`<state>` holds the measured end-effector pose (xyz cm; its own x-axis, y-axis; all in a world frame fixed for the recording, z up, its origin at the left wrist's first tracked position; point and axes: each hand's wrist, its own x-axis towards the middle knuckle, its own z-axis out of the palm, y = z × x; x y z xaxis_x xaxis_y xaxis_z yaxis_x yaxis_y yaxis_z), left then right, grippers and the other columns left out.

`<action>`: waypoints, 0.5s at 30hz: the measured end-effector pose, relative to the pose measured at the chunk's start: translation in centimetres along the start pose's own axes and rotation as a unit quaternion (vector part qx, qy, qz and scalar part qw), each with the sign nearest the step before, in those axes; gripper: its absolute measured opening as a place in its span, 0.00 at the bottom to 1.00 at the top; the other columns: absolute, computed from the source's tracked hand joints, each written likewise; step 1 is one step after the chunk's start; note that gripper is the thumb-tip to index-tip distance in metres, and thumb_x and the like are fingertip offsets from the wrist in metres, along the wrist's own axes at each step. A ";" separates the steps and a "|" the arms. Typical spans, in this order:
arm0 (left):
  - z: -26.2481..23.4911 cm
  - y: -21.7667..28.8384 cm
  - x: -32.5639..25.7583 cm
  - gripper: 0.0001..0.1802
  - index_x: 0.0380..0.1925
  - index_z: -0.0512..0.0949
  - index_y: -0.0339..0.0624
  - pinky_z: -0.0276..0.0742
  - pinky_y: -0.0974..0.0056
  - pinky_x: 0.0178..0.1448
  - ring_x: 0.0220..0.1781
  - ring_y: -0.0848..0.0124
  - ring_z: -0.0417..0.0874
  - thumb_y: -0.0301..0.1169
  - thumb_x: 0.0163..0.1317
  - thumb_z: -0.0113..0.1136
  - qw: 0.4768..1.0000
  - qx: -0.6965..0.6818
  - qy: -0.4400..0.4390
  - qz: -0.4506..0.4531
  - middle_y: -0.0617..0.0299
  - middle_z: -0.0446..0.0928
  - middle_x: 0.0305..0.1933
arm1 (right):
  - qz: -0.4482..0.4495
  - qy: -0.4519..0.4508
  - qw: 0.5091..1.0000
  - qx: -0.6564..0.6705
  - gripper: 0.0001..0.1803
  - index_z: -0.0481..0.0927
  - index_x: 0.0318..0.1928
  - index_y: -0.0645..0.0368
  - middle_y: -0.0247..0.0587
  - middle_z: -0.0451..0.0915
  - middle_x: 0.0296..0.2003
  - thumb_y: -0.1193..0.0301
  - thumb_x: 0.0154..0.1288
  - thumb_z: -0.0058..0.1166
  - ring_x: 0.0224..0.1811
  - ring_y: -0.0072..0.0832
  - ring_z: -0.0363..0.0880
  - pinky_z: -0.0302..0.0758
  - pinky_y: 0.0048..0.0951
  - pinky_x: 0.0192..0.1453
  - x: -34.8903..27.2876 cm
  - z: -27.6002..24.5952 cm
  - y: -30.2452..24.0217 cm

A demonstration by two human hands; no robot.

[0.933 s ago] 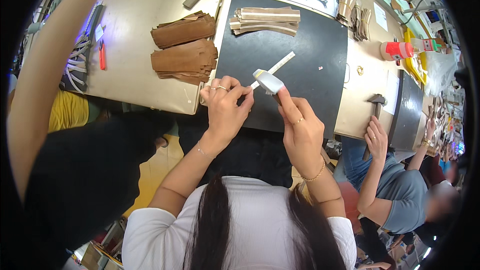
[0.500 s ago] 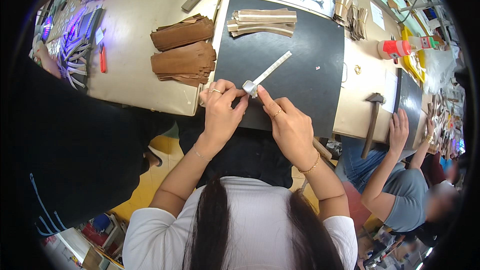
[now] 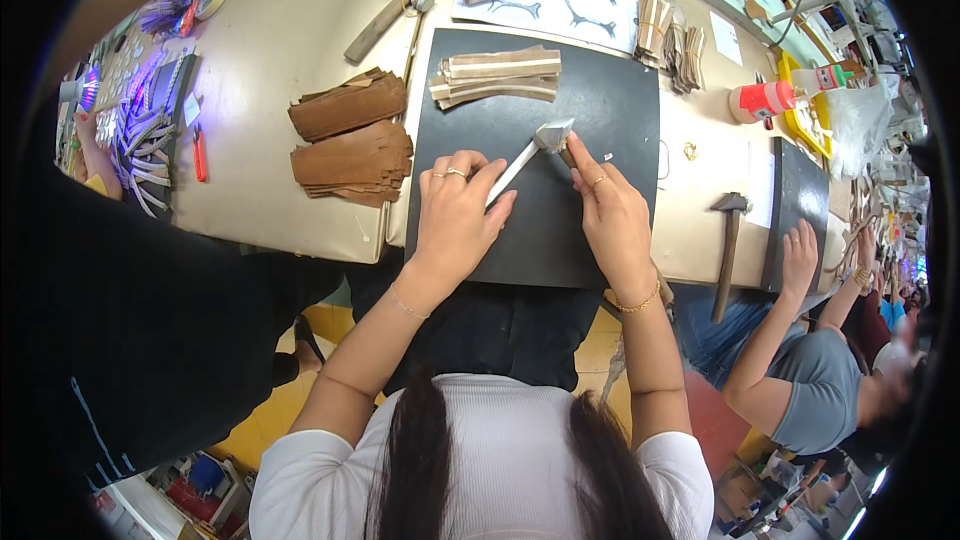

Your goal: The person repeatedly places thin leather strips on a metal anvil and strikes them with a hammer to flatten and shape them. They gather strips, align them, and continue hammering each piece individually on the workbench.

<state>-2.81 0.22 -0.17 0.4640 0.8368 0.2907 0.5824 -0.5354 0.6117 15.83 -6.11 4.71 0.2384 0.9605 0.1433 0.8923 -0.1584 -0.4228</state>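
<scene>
My right hand (image 3: 615, 225) grips a hammer by its handle, index finger stretched along the shaft. The hammer's metal head (image 3: 553, 133) rests over the far end of a narrow white strip (image 3: 512, 173) on the black mat (image 3: 560, 250). At the strip's near end, my left hand (image 3: 455, 215) pinches or presses it between thumb and fingers; the exact contact is partly hidden. Beyond the hammer lies a stack of beige and white strips (image 3: 500, 75). Left of the mat are two stacks of brown leather pieces (image 3: 350, 160).
A second hammer (image 3: 385, 25) lies at the far left, and another (image 3: 730, 250) to the right, near a co-worker's hand (image 3: 798, 255). Bundled strips (image 3: 670, 40), a red-and-white bottle (image 3: 760, 100) and a yellow tray (image 3: 805, 115) stand farther back. Red-handled cutters (image 3: 200, 155) lie left.
The hammer head has moved from the strip's near end to its far end. My left hand now lies on the near end. A blurred arm has come in at the upper left.
</scene>
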 end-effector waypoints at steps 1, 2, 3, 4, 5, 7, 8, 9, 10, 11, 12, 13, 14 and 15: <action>0.1 0.1 0.5 0.19 0.48 0.85 0.41 0.68 0.55 0.56 0.52 0.60 0.76 0.30 0.55 0.76 1.000 0.009 -0.014 -0.002 0.61 0.77 0.47 | -0.005 0.009 1.000 -0.005 0.29 0.77 0.70 0.46 0.46 0.82 0.35 0.82 0.72 0.55 0.33 0.37 0.83 0.79 0.35 0.43 0.1 0.2 0.4; 0.3 0.1 1.0 0.19 0.48 0.85 0.41 0.68 0.55 0.55 0.52 0.60 0.76 0.31 0.56 0.75 1.000 0.015 -0.026 -0.004 0.60 0.76 0.47 | -0.010 0.022 1.000 -0.010 0.29 0.77 0.70 0.45 0.46 0.82 0.35 0.81 0.72 0.55 0.34 0.39 0.83 0.79 0.36 0.43 0.2 0.4 0.8; 0.3 0.2 1.3 0.18 0.47 0.85 0.38 0.72 0.54 0.55 0.51 0.57 0.77 0.31 0.57 0.75 1.000 0.015 -0.023 0.006 0.58 0.77 0.44 | -0.013 0.073 0.995 0.071 0.26 0.78 0.69 0.38 0.43 0.80 0.31 0.72 0.74 0.57 0.29 0.44 0.82 0.78 0.42 0.33 0.2 0.6 1.1; 0.4 0.2 1.6 0.17 0.45 0.85 0.38 0.73 0.53 0.55 0.49 0.56 0.78 0.31 0.57 0.74 0.999 0.015 -0.037 0.003 0.58 0.77 0.42 | -0.019 0.083 0.993 0.083 0.26 0.78 0.69 0.38 0.43 0.79 0.30 0.72 0.74 0.57 0.28 0.44 0.81 0.78 0.43 0.33 0.3 0.8 1.3; 0.5 0.1 2.0 0.15 0.44 0.85 0.38 0.74 0.53 0.54 0.48 0.56 0.79 0.30 0.57 0.74 0.999 0.012 -0.046 0.006 0.57 0.78 0.41 | -0.020 0.103 0.990 0.094 0.26 0.77 0.70 0.38 0.42 0.78 0.30 0.72 0.74 0.57 0.28 0.44 0.81 0.77 0.43 0.33 0.3 1.0 1.3; 0.7 0.0 2.5 0.13 0.42 0.85 0.37 0.76 0.53 0.52 0.45 0.55 0.81 0.28 0.58 0.73 0.998 0.018 -0.053 0.023 0.56 0.78 0.39 | -0.022 0.095 0.992 0.079 0.26 0.77 0.70 0.39 0.42 0.77 0.29 0.72 0.73 0.58 0.27 0.43 0.80 0.76 0.44 0.33 0.3 1.4 1.6; 0.8 0.0 2.6 0.11 0.40 0.85 0.37 0.77 0.53 0.51 0.43 0.55 0.82 0.27 0.58 0.72 0.998 0.026 -0.053 0.036 0.55 0.79 0.37 | -0.022 0.067 0.996 0.054 0.27 0.77 0.70 0.40 0.42 0.77 0.28 0.73 0.73 0.58 0.27 0.43 0.79 0.76 0.44 0.33 0.3 1.6 1.8; 1.0 -0.1 2.7 0.10 0.39 0.85 0.36 0.79 0.53 0.49 0.41 0.55 0.82 0.26 0.58 0.72 0.997 0.035 -0.053 0.051 0.55 0.79 0.36 | -0.014 0.037 0.999 0.021 0.28 0.77 0.70 0.40 0.42 0.77 0.28 0.74 0.73 0.58 0.26 0.43 0.79 0.76 0.43 0.33 0.2 1.6 2.0; 1.1 -0.2 3.0 0.08 0.38 0.85 0.36 0.79 0.53 0.48 0.40 0.55 0.83 0.25 0.58 0.71 0.997 0.033 -0.045 0.057 0.55 0.79 0.36 | -0.009 0.043 0.998 0.051 0.27 0.77 0.70 0.40 0.43 0.78 0.29 0.75 0.73 0.58 0.27 0.42 0.80 0.76 0.42 0.34 0.1 1.6 2.3; 1.2 -0.3 3.0 0.07 0.37 0.85 0.36 0.80 0.54 0.47 0.39 0.56 0.83 0.25 0.58 0.70 0.997 0.030 -0.040 0.060 0.56 0.79 0.35 | 0.005 0.045 0.996 0.073 0.27 0.77 0.70 0.41 0.43 0.79 0.30 0.75 0.73 0.58 0.28 0.42 0.80 0.77 0.41 0.35 -0.3 1.6 2.4; 1.2 -0.4 3.1 0.06 0.36 0.85 0.36 0.81 0.54 0.46 0.38 0.56 0.84 0.24 0.58 0.69 0.997 0.028 -0.046 0.058 0.56 0.79 0.35 | 0.026 0.039 0.994 0.098 0.27 0.77 0.70 0.41 0.44 0.80 0.31 0.76 0.73 0.57 0.29 0.41 0.81 0.77 0.39 0.36 -0.7 1.5 2.6; 1.3 -0.5 3.4 0.06 0.35 0.85 0.37 0.81 0.55 0.45 0.38 0.57 0.84 0.23 0.58 0.69 0.997 0.032 -0.033 0.070 0.56 0.79 0.35 | 0.033 0.052 0.990 0.126 0.26 0.77 0.70 0.45 0.43 0.81 0.31 0.77 0.74 0.56 0.30 0.37 0.81 0.78 0.36 0.39 -1.1 1.4 2.9; 1.4 -0.5 3.8 0.05 0.35 0.85 0.37 0.81 0.55 0.44 0.38 0.57 0.84 0.23 0.58 0.68 0.996 0.037 -0.028 0.075 0.57 0.79 0.34 | 0.046 0.059 0.985 0.155 0.25 0.77 0.70 0.48 0.42 0.81 0.32 0.77 0.75 0.54 0.32 0.32 0.81 0.78 0.32 0.41 -1.6 1.3 3.1; 1.5 -0.6 4.3 0.05 0.35 0.85 0.37 0.81 0.55 0.44 0.37 0.57 0.84 0.23 0.58 0.68 0.996 0.040 -0.024 0.081 0.57 0.79 0.34 | 0.059 0.065 0.979 0.184 0.25 0.77 0.71 0.52 0.41 0.82 0.32 0.78 0.76 0.53 0.33 0.27 0.81 0.78 0.29 0.44 -2.1 1.2 3.3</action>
<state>-0.13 3.91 -0.40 0.5870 0.7328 0.3442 0.5475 -0.6725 0.4980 17.80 -8.37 1.90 0.4003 0.8991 0.1770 0.6631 -0.1509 -0.7331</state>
